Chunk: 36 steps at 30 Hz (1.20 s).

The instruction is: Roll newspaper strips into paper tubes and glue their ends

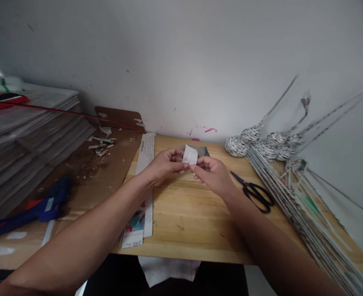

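Printed paper (191, 155) above the worktop (184, 222), toward its back edge, is pinched low down by your left hand (166, 165) and right hand (211, 172); it should feel light, limp and easily torn, so grip its edges gently.

I can read no word, brand or number for certain. The curled paper (190, 155) between my left hand (166, 166) and right hand (210, 172) carries rows of print too small to make out. Under my left wrist, the newspaper strips (150, 213) bear a dark printed column and, nearest me, large characters, unclear. Farther left, the blue glue gun's (36, 212) pale label (49, 204) is illegible.
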Each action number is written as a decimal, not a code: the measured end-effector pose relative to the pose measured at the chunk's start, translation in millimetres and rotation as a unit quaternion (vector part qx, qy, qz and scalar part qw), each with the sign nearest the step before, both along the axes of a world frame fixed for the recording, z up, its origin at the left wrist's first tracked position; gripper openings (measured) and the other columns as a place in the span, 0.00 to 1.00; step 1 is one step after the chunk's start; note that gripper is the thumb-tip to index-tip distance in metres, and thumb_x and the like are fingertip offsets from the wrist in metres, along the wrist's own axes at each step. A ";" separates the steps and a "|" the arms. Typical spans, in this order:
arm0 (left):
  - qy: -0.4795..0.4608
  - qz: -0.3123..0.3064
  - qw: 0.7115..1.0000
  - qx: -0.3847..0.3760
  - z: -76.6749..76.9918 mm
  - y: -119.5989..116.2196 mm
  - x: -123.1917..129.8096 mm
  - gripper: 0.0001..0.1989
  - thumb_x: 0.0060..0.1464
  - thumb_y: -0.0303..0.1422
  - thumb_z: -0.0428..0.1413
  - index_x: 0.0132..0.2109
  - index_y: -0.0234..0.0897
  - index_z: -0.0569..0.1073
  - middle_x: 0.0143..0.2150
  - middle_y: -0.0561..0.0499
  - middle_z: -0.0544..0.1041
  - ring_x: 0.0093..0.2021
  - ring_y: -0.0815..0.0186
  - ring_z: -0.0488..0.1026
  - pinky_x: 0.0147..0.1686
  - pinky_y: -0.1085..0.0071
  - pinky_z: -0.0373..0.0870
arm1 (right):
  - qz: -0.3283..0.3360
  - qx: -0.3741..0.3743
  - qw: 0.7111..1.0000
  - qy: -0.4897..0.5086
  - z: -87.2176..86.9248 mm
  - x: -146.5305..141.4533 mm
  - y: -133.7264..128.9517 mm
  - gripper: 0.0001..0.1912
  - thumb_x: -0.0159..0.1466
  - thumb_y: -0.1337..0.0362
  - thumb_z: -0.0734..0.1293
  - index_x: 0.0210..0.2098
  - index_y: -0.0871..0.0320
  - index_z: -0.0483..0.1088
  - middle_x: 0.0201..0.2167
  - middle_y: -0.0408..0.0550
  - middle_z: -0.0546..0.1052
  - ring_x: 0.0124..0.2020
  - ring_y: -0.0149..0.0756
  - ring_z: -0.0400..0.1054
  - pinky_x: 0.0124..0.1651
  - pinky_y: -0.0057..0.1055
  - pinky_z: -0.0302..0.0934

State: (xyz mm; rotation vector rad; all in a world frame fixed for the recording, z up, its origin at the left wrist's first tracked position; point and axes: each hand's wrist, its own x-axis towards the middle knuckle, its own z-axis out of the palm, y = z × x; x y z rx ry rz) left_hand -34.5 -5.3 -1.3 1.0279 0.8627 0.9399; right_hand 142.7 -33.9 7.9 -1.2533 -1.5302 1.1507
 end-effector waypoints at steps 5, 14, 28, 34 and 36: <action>0.014 -0.003 1.000 -0.007 2.9 -0.4 -1.2 0.14 0.41 0.22 0.65 0.37 0.31 0.73 0.31 0.51 0.77 0.30 0.72 0.74 0.33 0.74 0.71 | 0.000 0.000 1.000 -0.001 -0.5 -1.7 -0.1 0.11 0.56 0.58 0.70 0.32 0.60 0.71 0.23 0.42 0.73 0.21 0.27 0.65 0.22 0.25 0.60; 0.017 -0.016 0.999 -0.042 4.8 1.3 -3.2 0.10 0.43 0.20 0.64 0.34 0.31 0.75 0.29 0.51 0.77 0.29 0.73 0.74 0.33 0.75 0.71 | -0.007 0.024 1.000 -0.014 -4.9 -4.7 1.6 0.10 0.55 0.59 0.70 0.32 0.59 0.73 0.26 0.45 0.76 0.24 0.29 0.67 0.25 0.26 0.61; 0.027 -0.066 0.996 -0.052 2.5 9.9 -13.8 0.09 0.41 0.19 0.64 0.31 0.32 0.75 0.28 0.51 0.78 0.27 0.71 0.76 0.31 0.76 0.73 | 0.004 -0.109 0.994 -0.020 0.9 -12.4 15.0 0.10 0.51 0.64 0.74 0.31 0.61 0.73 0.21 0.44 0.75 0.20 0.27 0.67 0.20 0.22 0.60; 0.002 -0.070 0.996 -0.064 1.1 11.8 -15.5 0.10 0.40 0.18 0.64 0.32 0.31 0.74 0.29 0.50 0.78 0.27 0.71 0.76 0.28 0.78 0.73 | -0.008 -0.102 0.995 0.003 -4.7 -19.4 17.0 0.10 0.53 0.62 0.72 0.32 0.62 0.74 0.22 0.44 0.75 0.22 0.27 0.67 0.22 0.22 0.61; 0.010 -0.054 0.996 -0.065 0.0 11.7 -13.7 0.10 0.40 0.17 0.63 0.32 0.30 0.74 0.28 0.49 0.78 0.25 0.71 0.75 0.27 0.78 0.73 | 0.000 -0.088 0.996 0.002 -8.8 -19.2 15.7 0.12 0.53 0.60 0.72 0.33 0.62 0.74 0.22 0.44 0.74 0.21 0.27 0.66 0.23 0.23 0.61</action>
